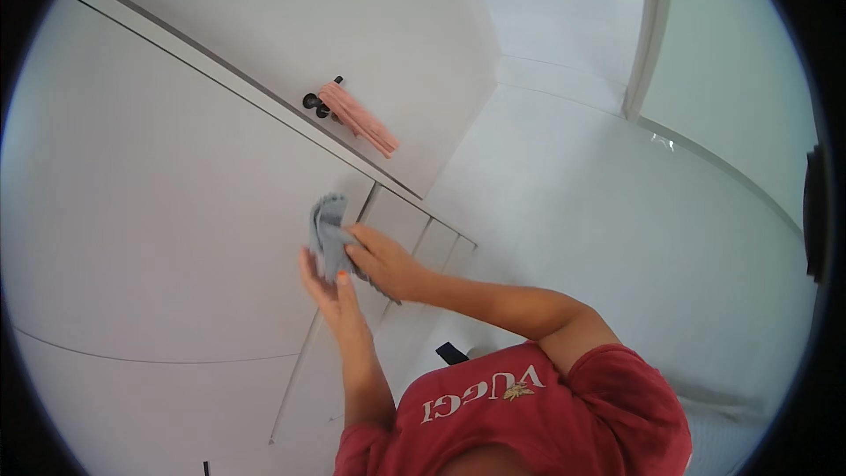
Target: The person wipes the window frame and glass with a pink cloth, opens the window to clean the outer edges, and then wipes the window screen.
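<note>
A folded grey cloth (328, 238) is held up in front of white panels, near the middle of the view. My right hand (383, 263) is closed around its right side, and a strip of the cloth hangs out below the fist. On the lower left of the cloth is my left hand (328, 293), its fingers stretched upward and spread from the thumb. Those fingertips lie along the cloth's left edge, slightly blurred. The thumb, with an orange nail, meets the cloth's lower edge.
A pink cloth (359, 121) hangs from black round hooks (317, 106) on the wall beyond my hands. White cabinet panels (159, 185) fill the left side, with narrower drawer-like fronts (401, 220) nearby. A door frame (648, 44) stands at the upper right.
</note>
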`<state>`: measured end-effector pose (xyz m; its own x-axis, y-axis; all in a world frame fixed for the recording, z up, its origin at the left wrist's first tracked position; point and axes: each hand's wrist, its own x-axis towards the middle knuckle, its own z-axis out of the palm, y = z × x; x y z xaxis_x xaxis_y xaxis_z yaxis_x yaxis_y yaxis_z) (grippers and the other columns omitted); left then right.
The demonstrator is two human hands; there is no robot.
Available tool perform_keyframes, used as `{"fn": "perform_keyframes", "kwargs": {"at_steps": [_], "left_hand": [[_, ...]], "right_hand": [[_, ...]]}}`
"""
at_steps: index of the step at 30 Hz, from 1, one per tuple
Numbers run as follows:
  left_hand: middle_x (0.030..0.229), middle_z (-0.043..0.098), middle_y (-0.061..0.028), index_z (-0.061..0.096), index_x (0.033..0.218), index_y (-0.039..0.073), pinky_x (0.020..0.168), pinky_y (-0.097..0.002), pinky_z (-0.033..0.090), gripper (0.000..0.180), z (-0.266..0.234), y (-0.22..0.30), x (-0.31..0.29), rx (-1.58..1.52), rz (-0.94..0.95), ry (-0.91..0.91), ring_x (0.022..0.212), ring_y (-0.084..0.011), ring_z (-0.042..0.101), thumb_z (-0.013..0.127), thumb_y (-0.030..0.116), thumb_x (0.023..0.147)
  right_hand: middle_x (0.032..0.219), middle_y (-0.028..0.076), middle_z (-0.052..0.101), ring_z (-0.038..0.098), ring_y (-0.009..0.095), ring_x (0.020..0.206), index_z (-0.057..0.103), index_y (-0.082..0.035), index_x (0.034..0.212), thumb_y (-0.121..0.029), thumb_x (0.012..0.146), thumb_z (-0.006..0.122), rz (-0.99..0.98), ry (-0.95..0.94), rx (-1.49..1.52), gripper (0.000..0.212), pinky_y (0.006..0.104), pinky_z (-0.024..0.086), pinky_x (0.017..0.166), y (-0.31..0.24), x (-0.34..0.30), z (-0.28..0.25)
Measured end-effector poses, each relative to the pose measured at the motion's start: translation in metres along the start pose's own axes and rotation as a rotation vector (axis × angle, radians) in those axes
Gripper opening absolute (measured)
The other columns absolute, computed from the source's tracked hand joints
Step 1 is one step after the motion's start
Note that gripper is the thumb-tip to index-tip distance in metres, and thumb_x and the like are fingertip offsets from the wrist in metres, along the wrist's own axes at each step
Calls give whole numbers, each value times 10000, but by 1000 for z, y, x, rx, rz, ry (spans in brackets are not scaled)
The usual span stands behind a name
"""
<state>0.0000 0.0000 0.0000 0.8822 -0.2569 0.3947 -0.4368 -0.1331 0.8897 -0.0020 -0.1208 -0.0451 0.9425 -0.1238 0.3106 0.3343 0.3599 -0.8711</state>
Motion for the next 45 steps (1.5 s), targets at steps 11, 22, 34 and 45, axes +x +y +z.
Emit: {"fn": "perform_keyframes", "kwargs": {"at_steps": [11, 22, 34, 45], "left_hand": [[1140, 583, -107, 492, 1320, 20, 906, -328, 466, 408, -10, -20, 11, -171, 215, 402, 1041, -174, 567, 579, 197, 962], [1056, 583, -131, 480, 1243, -33, 798, -339, 514, 385, -56, 77, -198, 556, 486, 344, 900, -175, 593, 586, 110, 901], [980, 584, -132, 491, 1104, -32, 760, -372, 549, 232, -19, 193, -277, 392, -65, 52, 846, -217, 614, 540, 64, 898], [911, 585, -133, 501, 977, -31, 725, -402, 582, 98, -21, 362, -306, 80, -45, -327, 795, -254, 634, 497, 23, 896]], "right_hand": [[1170, 168, 655, 610, 283, 1111, 585, -8, 1256, -250, 989, 522, -283, -427, -198, 366, 400, 483, 924, -68, 35, -85], [1439, 212, 458, 423, 361, 1354, 441, -58, 1411, -432, 794, 709, -31, 577, -858, 769, 455, 360, 1092, 31, 102, -156], [880, 11, 683, 606, 99, 840, 703, -122, 918, -116, 938, 569, -6, 437, -188, 136, 298, 502, 766, -137, -20, -202], [1012, 126, 639, 581, 333, 902, 580, -57, 977, -59, 847, 545, -732, 742, -1304, 135, 435, 475, 803, -513, -339, -90]]}}
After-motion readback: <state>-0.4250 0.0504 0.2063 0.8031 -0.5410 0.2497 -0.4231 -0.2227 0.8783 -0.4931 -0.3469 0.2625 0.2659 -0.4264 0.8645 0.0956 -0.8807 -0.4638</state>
